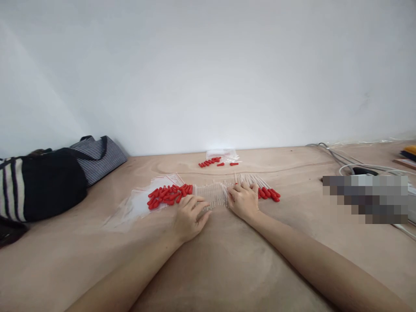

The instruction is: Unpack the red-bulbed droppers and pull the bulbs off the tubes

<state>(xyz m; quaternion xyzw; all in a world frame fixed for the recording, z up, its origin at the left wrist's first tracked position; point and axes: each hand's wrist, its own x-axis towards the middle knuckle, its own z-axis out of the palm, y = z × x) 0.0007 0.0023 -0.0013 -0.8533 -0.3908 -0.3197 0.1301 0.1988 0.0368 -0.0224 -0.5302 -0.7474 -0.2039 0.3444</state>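
Note:
Clear thin tubes [208, 193] lie side by side in a row between my two hands. My left hand [191, 216] rests at the row's left end, fingers stretched and apart, holding nothing visible. Beside it, a heap of red rubber bulbs [165, 196] lies on clear plastic bags [133, 206]. My right hand [244, 201] is over the row's right end with its fingers bent down; a pale tube and a speck of red show at the fingertips, seemingly a dropper. Right of that hand, droppers with red bulbs [269, 193] lie with their tubes pointing away; my hand hides some.
Toward the wall, more red bulbs [209, 162] lie near loose tubes and a small clear bag [222, 153]. A black bag [53, 184] and a striped bag [100, 160] stand at left. Cables [338, 158] and a blurred-out object [367, 195] occupy the right.

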